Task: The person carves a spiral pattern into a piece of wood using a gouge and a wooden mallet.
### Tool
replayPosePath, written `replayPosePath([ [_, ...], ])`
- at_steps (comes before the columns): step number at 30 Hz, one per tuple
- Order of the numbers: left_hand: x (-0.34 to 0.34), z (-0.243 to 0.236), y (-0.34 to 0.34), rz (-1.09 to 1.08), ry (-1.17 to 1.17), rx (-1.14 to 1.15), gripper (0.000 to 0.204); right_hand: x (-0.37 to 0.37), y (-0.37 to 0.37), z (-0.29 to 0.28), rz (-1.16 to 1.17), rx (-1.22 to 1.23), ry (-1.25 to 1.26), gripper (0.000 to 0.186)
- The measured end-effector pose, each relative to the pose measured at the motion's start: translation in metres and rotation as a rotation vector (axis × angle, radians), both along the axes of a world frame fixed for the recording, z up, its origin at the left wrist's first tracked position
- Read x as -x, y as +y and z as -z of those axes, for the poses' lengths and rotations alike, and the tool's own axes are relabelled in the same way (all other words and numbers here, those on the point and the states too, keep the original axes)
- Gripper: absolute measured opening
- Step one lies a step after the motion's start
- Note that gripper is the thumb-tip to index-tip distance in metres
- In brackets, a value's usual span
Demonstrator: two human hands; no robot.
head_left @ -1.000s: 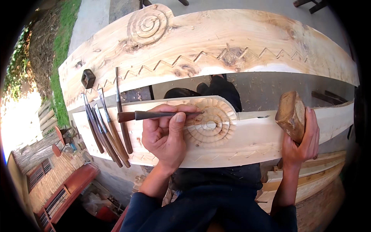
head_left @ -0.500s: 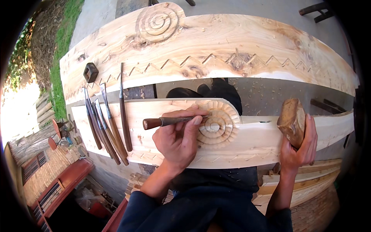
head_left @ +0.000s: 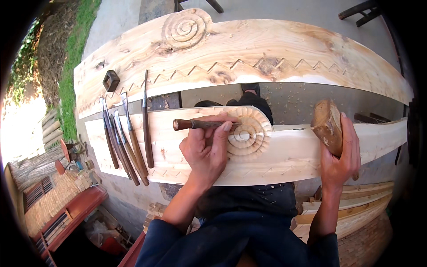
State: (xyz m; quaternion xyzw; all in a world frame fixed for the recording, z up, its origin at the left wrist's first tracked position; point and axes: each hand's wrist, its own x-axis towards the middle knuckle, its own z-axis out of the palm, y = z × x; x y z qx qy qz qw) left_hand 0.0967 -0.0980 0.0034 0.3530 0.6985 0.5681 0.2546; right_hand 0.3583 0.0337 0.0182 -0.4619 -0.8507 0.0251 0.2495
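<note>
My left hand (head_left: 203, 149) is closed round a wood-carving chisel (head_left: 187, 124), which lies nearly level with its handle to the left. The chisel's tip meets the upper left of a round carved rosette (head_left: 245, 135) with ringed grooves and a notched rim, on the near wooden board (head_left: 289, 162). Away to the right, my right hand (head_left: 341, 155) grips a rough wooden mallet (head_left: 328, 127) above the board, its block head raised and apart from the chisel. Several more chisels (head_left: 126, 149) lie side by side across the board's left end.
Beyond lies a second long board (head_left: 267, 40) with a zigzag groove and a spiral roundel (head_left: 184, 29). A dark hollow block (head_left: 111, 81) rests on its left part. Wood shavings litter the floor (head_left: 302, 100) in the gap. Stacked planks (head_left: 351, 204) stand at the lower right.
The view has shifted slightly, so the boards sit a little differently in it. Both hands keep their holds; the chisel stays on the rosette and the mallet stays raised at the right.
</note>
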Motion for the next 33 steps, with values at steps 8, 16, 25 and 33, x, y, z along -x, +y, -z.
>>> replayPosePath([
  [8, 0.0, -0.001, -0.001, 0.045, 0.083, 0.015, 0.011, 0.033, 0.005, -0.015, -0.092, 0.013, 0.156, 0.076],
  [16, -0.001, -0.013, 0.01, 0.134, 0.781, 0.075, 0.025, 0.097, 0.031, -0.067, -0.407, -0.133, 0.352, 0.075],
  [25, -0.004, 0.002, 0.002, -0.03, 0.59, 0.059, 0.016, 0.118, 0.041, -0.094, -0.53, -0.404, 0.219, 0.05],
  [33, 0.004, 0.011, -0.011, 0.033, 0.538, 0.09, 0.007, 0.143, 0.05, -0.095, -0.666, -0.186, 0.675, 0.055],
])
